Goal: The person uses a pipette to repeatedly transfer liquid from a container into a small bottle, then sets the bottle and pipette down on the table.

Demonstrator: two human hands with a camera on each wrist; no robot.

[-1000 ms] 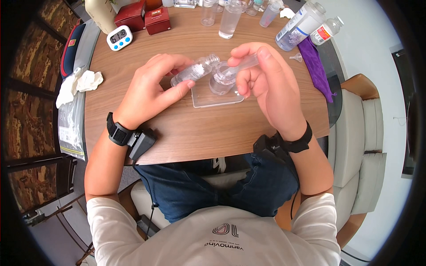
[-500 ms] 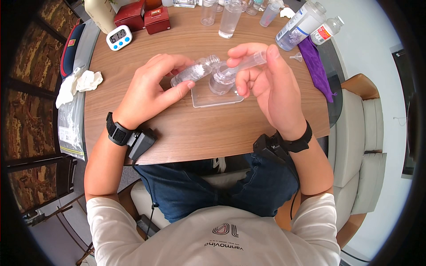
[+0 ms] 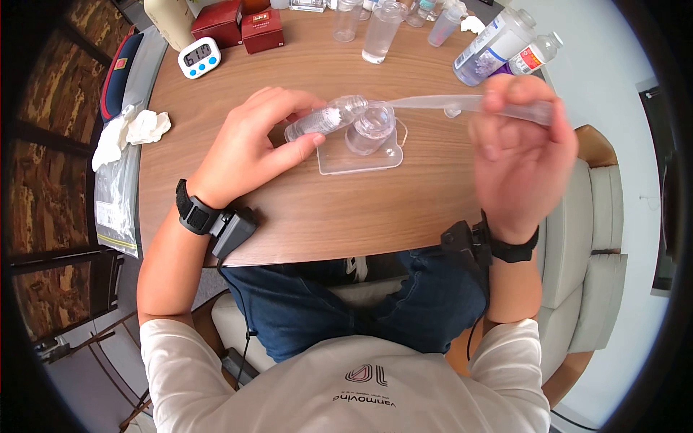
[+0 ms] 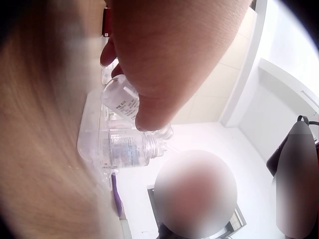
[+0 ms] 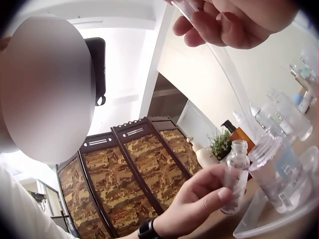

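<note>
My left hand [image 3: 249,144] grips a small clear bottle [image 3: 321,121], tilted with its neck to the right and white material showing inside. Beside that neck, a wider clear jar [image 3: 369,131] stands uncapped in a shallow clear plastic tray [image 3: 354,166]. Printing shows on the jar's side in the left wrist view. Off to the right, my blurred right hand [image 3: 521,155] holds a long translucent plastic dropper [image 3: 433,103] between thumb and fingers. In the right wrist view the dropper [image 5: 230,77] slants down from the fingers, its thin end close to the jar's mouth [image 5: 264,149].
Across the back stand a white timer [image 3: 200,58], red boxes [image 3: 263,32], a tall bottle of clear liquid [image 3: 379,36] and several other bottles. Larger labelled bottles [image 3: 491,50] stand at the back right. Crumpled tissue [image 3: 148,128] lies at the left edge.
My right hand has swung to the right, drawing the dropper out so that its length stretches sideways from the jar. The left hand keeps its hold on the small bottle; the head view has shifted slightly.
</note>
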